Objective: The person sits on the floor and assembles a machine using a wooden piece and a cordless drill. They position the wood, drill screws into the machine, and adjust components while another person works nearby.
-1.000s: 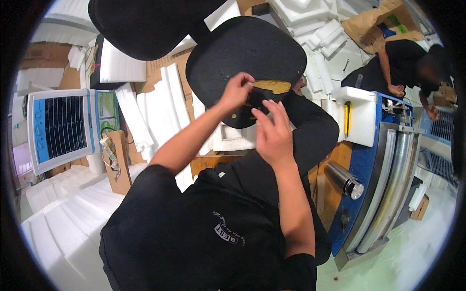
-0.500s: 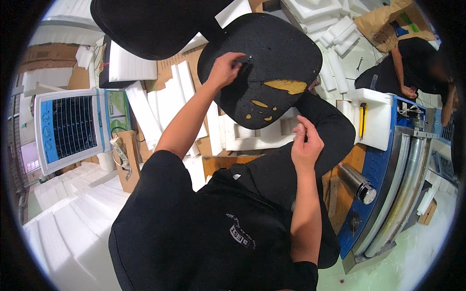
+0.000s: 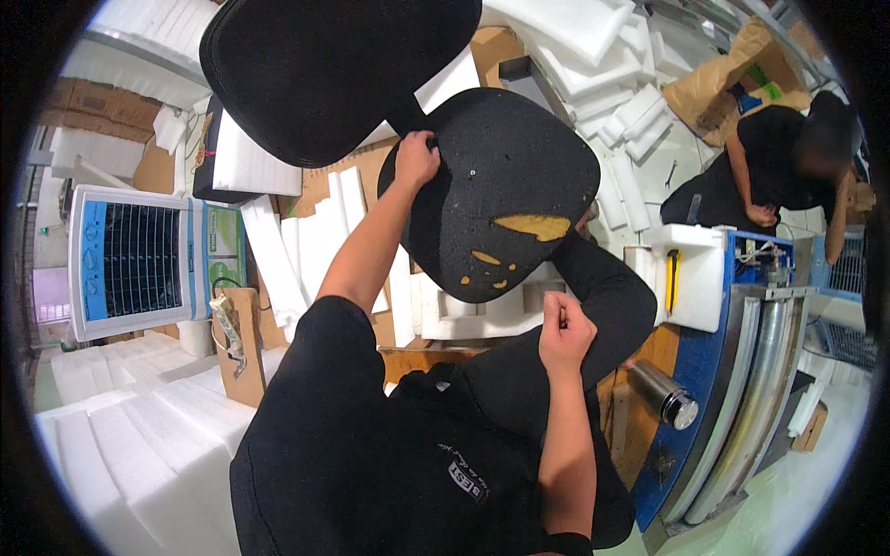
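A worn black office chair seat (image 3: 519, 157) stands in front of me, its cover torn so that yellow foam (image 3: 536, 225) shows. The black backrest (image 3: 338, 79) joins it at the upper left through a short black bracket (image 3: 405, 115). At the seat's left edge, just below that bracket, my left hand (image 3: 417, 159) is closed with bent fingers; what they grip, if anything, is hidden. A small shiny piece (image 3: 472, 173) lies on the seat to its right. Above my thigh my right hand (image 3: 566, 332) is closed, touching no seat, its fingertips tucked in.
White foam blocks (image 3: 630, 120) are heaped behind the seat and at lower left. An air cooler (image 3: 139, 259) stands at left. On the right are a steel flask (image 3: 665, 394), a blue machine with metal rollers (image 3: 742, 398), a yellow cutter (image 3: 672, 283) and a seated person (image 3: 769, 157).
My left hand has shifted from beside the small shiny piece to the seat's left edge near the bracket. My right hand's fingers have curled in more. The whole view has tilted, lowering the chair in it.
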The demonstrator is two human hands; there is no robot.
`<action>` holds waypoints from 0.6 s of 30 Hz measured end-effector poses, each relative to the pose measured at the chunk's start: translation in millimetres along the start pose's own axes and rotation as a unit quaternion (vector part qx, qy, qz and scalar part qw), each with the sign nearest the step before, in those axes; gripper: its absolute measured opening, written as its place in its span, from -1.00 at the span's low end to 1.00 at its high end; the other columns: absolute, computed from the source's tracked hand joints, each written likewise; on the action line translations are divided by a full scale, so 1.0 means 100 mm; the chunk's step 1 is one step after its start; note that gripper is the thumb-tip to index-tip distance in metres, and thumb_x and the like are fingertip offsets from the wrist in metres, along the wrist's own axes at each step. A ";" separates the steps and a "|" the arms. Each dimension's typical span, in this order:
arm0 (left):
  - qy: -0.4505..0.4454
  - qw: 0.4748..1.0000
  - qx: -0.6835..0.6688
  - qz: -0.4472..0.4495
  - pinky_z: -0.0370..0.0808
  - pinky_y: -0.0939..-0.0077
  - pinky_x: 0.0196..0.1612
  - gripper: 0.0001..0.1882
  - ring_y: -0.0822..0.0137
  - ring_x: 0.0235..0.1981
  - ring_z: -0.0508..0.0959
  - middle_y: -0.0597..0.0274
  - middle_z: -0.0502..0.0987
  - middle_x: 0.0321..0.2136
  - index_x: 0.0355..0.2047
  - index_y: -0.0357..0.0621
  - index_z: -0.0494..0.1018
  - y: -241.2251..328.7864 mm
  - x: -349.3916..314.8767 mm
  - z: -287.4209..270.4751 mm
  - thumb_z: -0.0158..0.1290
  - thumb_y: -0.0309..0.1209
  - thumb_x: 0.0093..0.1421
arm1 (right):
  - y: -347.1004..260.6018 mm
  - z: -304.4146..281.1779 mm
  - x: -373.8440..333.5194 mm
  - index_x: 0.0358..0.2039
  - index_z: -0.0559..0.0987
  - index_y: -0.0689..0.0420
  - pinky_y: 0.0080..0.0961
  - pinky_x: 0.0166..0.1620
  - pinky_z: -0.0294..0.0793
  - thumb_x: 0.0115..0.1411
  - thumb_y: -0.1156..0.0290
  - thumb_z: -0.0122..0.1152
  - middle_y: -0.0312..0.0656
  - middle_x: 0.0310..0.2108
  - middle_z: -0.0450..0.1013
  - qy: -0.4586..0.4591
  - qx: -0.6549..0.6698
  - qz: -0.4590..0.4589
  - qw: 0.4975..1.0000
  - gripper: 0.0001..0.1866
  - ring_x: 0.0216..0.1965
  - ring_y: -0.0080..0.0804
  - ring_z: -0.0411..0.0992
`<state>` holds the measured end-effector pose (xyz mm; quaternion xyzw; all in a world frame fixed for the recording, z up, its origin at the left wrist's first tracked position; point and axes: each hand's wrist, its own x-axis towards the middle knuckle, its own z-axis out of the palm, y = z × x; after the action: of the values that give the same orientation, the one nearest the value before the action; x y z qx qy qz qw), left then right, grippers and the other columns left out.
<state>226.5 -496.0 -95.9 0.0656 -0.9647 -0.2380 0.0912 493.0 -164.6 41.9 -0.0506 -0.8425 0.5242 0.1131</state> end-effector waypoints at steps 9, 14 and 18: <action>0.064 0.997 0.034 0.010 0.12 -0.18 0.41 -0.58 -0.08 0.32 0.31 -0.01 0.39 0.24 0.11 -0.09 0.50 -0.10 -0.98 -0.10 0.17 -0.31 0.24 | 0.04 0.06 0.09 -0.13 0.67 0.20 -0.61 -0.52 0.30 0.32 0.44 0.29 -0.36 -0.67 0.33 -0.075 -0.001 0.055 0.996 -0.84 -0.63 -0.70 0.25; 0.055 0.996 0.069 0.006 0.01 -0.24 0.45 -0.55 -0.05 0.39 0.24 -0.01 0.32 0.30 0.18 -0.10 0.45 -0.02 -1.03 -0.11 0.08 -0.26 0.31 | 0.00 0.13 0.09 -0.10 0.65 0.21 -0.59 -0.51 0.37 0.29 0.46 0.32 -0.31 -0.67 0.35 -0.076 -0.018 0.023 0.997 -0.80 -0.64 -0.67 0.27; 0.050 0.996 0.078 0.000 -0.01 -0.22 0.46 -0.55 -0.02 0.40 0.22 0.00 0.32 0.30 0.18 -0.10 0.42 0.00 -1.03 -0.12 0.06 -0.25 0.32 | -0.05 0.16 0.09 -0.09 0.65 0.21 -0.59 -0.50 0.37 0.28 0.47 0.33 -0.29 -0.66 0.37 -0.074 -0.014 0.026 0.997 -0.79 -0.63 -0.66 0.30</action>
<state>329.5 -483.7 -100.1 0.0838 -0.9746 -0.1588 0.1336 480.9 -179.2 40.5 -0.0350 -0.8542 0.5176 0.0361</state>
